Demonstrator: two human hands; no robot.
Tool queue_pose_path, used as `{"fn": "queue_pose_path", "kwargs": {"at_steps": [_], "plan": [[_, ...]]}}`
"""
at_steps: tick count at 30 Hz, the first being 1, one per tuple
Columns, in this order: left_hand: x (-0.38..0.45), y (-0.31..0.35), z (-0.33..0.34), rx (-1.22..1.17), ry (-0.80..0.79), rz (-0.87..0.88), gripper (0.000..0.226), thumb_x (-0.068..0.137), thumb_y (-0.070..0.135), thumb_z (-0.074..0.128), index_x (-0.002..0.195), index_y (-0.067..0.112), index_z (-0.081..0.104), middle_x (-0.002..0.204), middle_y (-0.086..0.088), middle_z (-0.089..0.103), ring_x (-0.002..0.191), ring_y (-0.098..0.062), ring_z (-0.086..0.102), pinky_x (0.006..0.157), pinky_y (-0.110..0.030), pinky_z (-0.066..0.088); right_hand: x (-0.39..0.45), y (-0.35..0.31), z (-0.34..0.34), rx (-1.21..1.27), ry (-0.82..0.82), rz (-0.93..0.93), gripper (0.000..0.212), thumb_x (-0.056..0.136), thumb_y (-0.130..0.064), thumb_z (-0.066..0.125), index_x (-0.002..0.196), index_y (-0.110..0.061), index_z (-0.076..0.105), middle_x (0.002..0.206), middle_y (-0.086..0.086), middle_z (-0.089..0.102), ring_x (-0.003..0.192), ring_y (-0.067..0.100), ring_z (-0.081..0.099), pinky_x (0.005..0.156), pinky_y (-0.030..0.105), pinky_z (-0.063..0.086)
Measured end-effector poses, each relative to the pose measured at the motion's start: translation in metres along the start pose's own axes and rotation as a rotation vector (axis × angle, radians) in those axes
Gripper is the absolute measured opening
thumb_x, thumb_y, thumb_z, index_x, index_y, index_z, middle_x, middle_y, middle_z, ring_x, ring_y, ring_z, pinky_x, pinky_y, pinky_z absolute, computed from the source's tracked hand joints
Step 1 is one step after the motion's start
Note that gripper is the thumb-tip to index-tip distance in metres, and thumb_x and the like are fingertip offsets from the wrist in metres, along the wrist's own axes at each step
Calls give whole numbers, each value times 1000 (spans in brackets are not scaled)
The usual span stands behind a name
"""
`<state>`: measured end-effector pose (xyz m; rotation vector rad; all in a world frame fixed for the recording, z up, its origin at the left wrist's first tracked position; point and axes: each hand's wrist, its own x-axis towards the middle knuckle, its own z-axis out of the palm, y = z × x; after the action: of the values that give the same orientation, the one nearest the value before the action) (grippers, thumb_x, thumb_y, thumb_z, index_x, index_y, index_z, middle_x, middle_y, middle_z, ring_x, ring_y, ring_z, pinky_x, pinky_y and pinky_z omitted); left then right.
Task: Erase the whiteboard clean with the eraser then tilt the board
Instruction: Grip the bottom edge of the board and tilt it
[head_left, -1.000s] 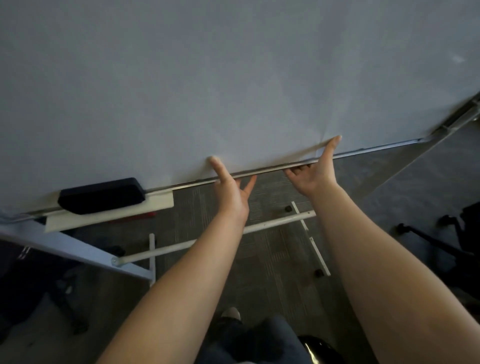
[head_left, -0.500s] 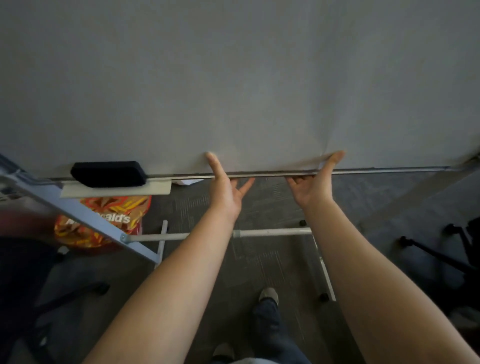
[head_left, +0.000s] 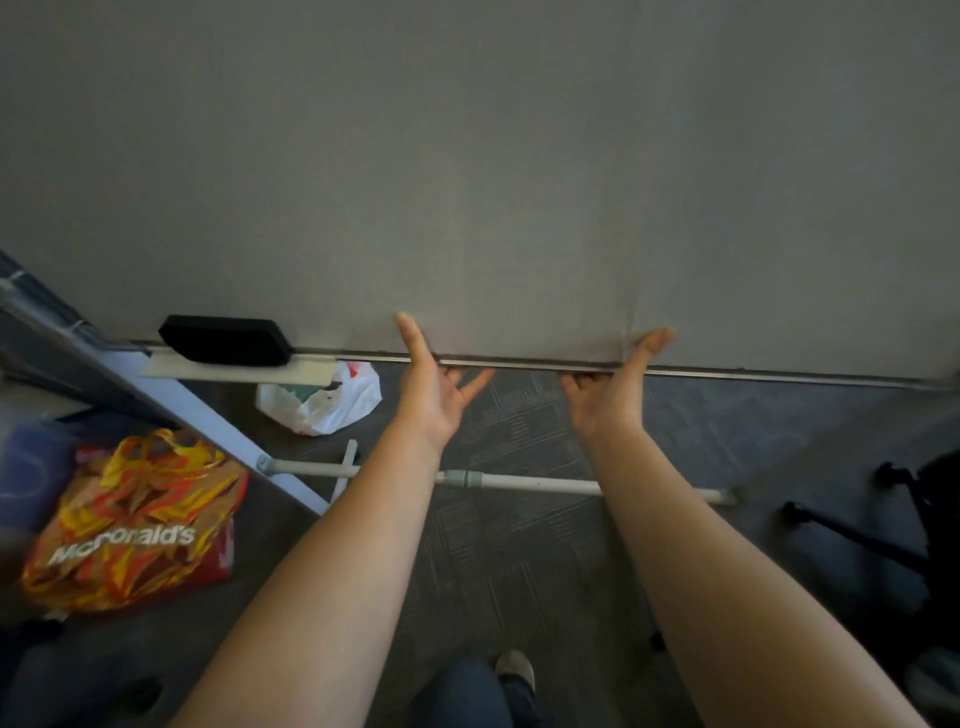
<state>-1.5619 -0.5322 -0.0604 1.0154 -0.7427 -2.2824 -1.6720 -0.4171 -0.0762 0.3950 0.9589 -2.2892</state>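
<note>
The whiteboard (head_left: 493, 156) fills the upper half of the head view, its surface blank and grey. My left hand (head_left: 434, 387) grips its bottom edge, thumb on the face and fingers hooked under the metal rim. My right hand (head_left: 613, 389) holds the same edge a little to the right, also with the thumb on top. The black eraser (head_left: 224, 340) lies on the small white tray (head_left: 311, 370) at the board's lower left, apart from both hands.
The stand's white crossbar (head_left: 540, 483) and slanted side leg (head_left: 208, 415) run below the board. A McDonald's bag (head_left: 130, 525) and a white plastic bag (head_left: 322, 400) lie on the carpet at left. Black chair legs (head_left: 852, 530) stand at right. My shoe (head_left: 514, 670) is at the bottom.
The board's bottom edge has swung from slanted to level in view and sits lower. Both hands stayed gripped on it. The bags on the floor have come into view.
</note>
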Motion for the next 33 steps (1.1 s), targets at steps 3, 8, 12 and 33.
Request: {"fn": "queue_pose_path", "kwargs": {"at_steps": [3,8,12,33], "plan": [[23,-9,26,-2,-24,-20,74,89,73,30,148,29,35,147,-5,48,130,-28,51,63,-34,60,24,-22,0,4,23,-33,85,79,-76,42,145,-24,32,145,9,44,131,32,44,107,52,38],[62,-24,72,24,-52,-57,77,89,72,31,151,26,32,149,-7,45,133,-30,47,63,-34,61,66,-59,0,39,57,-77,85,78,-77,44,144,-23,35,144,9,45,130,32,45,103,51,41],[95,-36,114,21,-104,-93,74,90,70,30,150,26,34,147,-6,48,132,-28,48,63,-34,60,104,-93,2,42,65,-126,85,78,-78,42,144,-24,36,143,8,46,128,30,47,87,43,50],[242,-106,312,56,-315,-203,38,91,65,38,109,36,55,112,6,66,101,-14,65,79,-37,60,280,-267,-2,112,147,-184,89,72,-82,45,137,-22,45,121,11,62,108,32,62,83,46,57]]}}
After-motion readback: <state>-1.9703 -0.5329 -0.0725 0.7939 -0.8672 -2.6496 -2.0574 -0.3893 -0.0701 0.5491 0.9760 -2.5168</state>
